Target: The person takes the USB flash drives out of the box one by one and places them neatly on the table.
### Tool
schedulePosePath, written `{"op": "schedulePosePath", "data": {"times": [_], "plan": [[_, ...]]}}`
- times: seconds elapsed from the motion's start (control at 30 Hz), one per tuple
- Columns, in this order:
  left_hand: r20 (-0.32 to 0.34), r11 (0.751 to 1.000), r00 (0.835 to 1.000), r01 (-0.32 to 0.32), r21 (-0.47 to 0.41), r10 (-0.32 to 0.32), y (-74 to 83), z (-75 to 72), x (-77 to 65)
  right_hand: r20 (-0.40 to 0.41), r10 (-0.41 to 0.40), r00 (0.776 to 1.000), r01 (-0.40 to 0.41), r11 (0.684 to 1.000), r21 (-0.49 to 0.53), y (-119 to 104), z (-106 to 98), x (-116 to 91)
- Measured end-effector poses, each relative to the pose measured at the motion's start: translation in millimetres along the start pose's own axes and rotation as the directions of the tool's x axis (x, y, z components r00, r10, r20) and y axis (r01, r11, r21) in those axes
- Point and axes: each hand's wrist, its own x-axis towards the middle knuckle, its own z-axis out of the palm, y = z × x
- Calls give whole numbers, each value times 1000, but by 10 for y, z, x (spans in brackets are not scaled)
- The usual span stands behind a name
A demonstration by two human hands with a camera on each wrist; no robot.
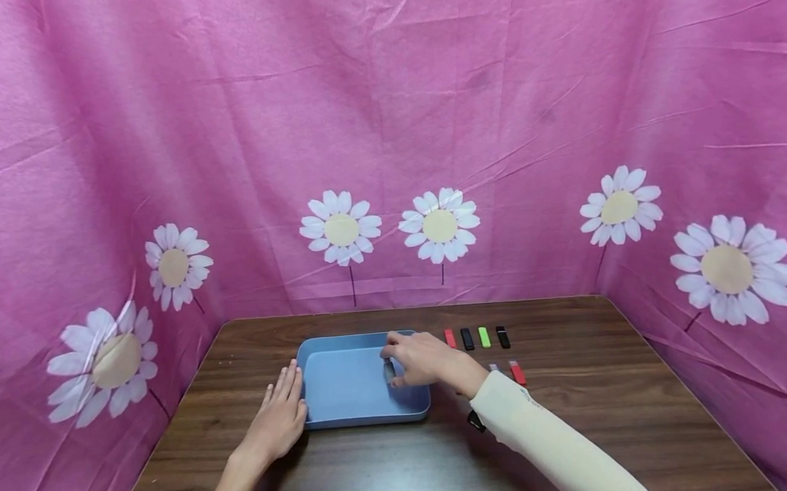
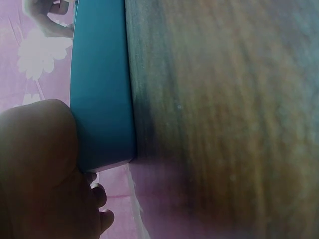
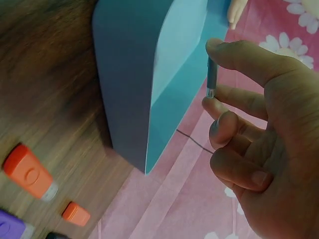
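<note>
A blue rectangular tray (image 1: 347, 394) lies on the wooden table. My left hand (image 1: 281, 417) rests against its left side with fingers extended; in the left wrist view that hand touches the tray's outer wall (image 2: 99, 89). Over the right part of the tray, my right hand (image 1: 423, 358) pinches a dark grey USB flash drive (image 1: 389, 372) between thumb and fingertips. The right wrist view shows the drive (image 3: 212, 74) held endwise, its metal plug by a fingertip and the other fingers curled.
Right of the tray, a back row holds a red piece (image 1: 449, 337), a black one (image 1: 467, 338), a green one (image 1: 484, 337) and another black one (image 1: 503, 337). Nearer are a red flash drive (image 1: 518, 372) and a black item (image 1: 476, 420). A purple drive (image 3: 11, 225) shows too. Pink curtain (image 1: 389, 143) surrounds the table.
</note>
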Motion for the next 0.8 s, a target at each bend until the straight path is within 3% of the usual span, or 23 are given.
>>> {"op": "schedulePosePath", "data": {"times": [0.5,0.8], "plan": [[-32,999,999,-40,13,40,2,-3,-15,-32,43,999,-41,997,70,199,-79,-416],[-95,997,993,-74,-6,73,-16,32,-13,-75,86,993,-82,996,46,379,-116,-691]]}}
